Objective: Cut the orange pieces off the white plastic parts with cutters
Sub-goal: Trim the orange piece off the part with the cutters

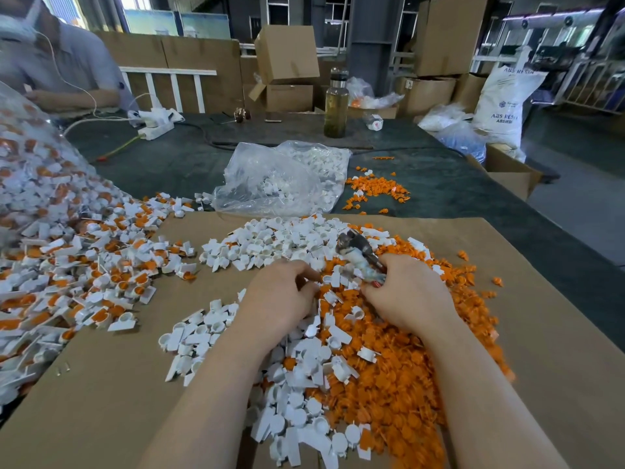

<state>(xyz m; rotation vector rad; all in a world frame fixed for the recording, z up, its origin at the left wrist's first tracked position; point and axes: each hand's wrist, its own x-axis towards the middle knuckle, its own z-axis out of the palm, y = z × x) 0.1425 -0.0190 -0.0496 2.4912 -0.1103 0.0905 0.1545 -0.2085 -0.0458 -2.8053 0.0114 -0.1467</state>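
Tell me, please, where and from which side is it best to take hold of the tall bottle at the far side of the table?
Grip the bottle around its straight middle body, coming from the near side. It stands upright and its cap end is narrower, so the sides probably give the surest hold.

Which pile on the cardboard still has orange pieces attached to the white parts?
The pile on the left, spilling from the clear bag: its white parts still carry orange inserts. The white pile ahead of the hands is bare, and the orange pile under the right hand holds mostly loose offcuts.
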